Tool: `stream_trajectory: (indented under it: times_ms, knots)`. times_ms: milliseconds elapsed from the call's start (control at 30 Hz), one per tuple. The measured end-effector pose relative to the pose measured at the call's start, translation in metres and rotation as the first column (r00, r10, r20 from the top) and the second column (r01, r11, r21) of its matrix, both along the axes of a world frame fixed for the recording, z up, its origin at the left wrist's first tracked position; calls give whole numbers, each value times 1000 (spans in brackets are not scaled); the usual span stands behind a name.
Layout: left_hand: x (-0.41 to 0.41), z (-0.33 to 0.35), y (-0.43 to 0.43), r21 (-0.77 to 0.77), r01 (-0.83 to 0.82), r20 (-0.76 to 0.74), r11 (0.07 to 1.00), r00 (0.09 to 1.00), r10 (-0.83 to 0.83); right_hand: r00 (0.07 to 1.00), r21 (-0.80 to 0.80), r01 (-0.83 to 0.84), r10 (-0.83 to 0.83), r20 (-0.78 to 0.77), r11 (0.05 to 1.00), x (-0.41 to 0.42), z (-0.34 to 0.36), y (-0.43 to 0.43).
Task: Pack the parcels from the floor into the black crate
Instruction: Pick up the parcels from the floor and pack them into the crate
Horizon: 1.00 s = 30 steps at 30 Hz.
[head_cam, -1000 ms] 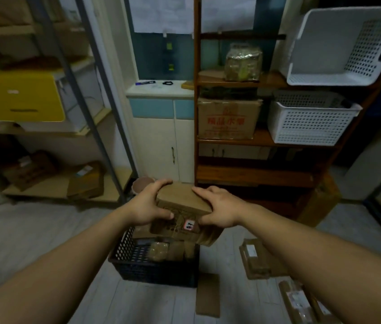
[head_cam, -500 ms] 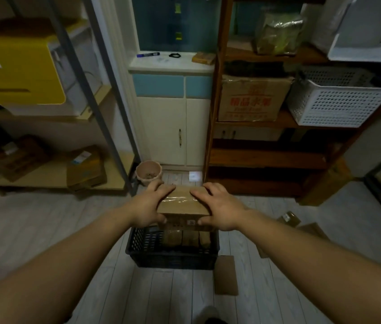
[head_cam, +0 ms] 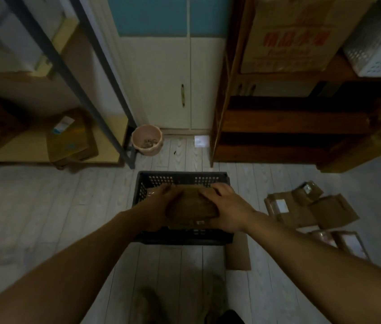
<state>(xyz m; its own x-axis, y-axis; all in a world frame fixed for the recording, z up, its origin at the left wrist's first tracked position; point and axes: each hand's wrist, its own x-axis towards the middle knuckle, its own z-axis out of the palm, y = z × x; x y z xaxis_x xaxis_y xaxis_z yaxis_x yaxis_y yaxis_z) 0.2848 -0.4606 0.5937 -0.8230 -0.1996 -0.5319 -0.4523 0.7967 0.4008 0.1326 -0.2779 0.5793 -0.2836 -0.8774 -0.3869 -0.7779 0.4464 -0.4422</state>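
Head view: your left hand (head_cam: 159,208) and right hand (head_cam: 230,212) grasp brown parcel (head_cam: 191,206) from both sides, fingers curled over top edge; two-hand hold likely keeps it level. Parcel sits low in black crate (head_cam: 180,177) opening; resting or hovering, cannot tell. More parcels (head_cam: 301,206) on floor (head_cam: 56,206), right of crate.

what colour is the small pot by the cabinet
The small pot is pale pink, seen in the head view.

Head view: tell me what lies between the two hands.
A brown parcel lies between them. The left hand and right hand grip its sides over the black crate, as the head view shows.
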Motion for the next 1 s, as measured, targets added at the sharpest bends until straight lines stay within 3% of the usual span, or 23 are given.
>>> stream_trajectory:
  times_ms: [167, 467, 633, 800, 1000]
  knots:
    - [-15, -84, -20, 4, 139, -13, 990, 990, -139, 999, -26, 32, -33, -12, 999, -4, -77, -6]
    - [-44, -314, -37, 105, 153, 108, 983, 981, -164, 997, 145, 20, -31, 76, 989, -27, -308, -22]
    - [-60, -409, -43, 170, 145, 115, 975, 980, -165, 993, 233, -11, -17, 115, 972, -46, -386, -30]
    - [-66, -477, -41, -7, 273, 148, 962, 952, -269, 986, 372, -124, 157, -60, 920, -44, -431, -40]
    - [-64, -511, -29, 113, 335, 169, 936, 921, -350, 956, 463, -124, 231, -182, 878, -26, -471, -22]
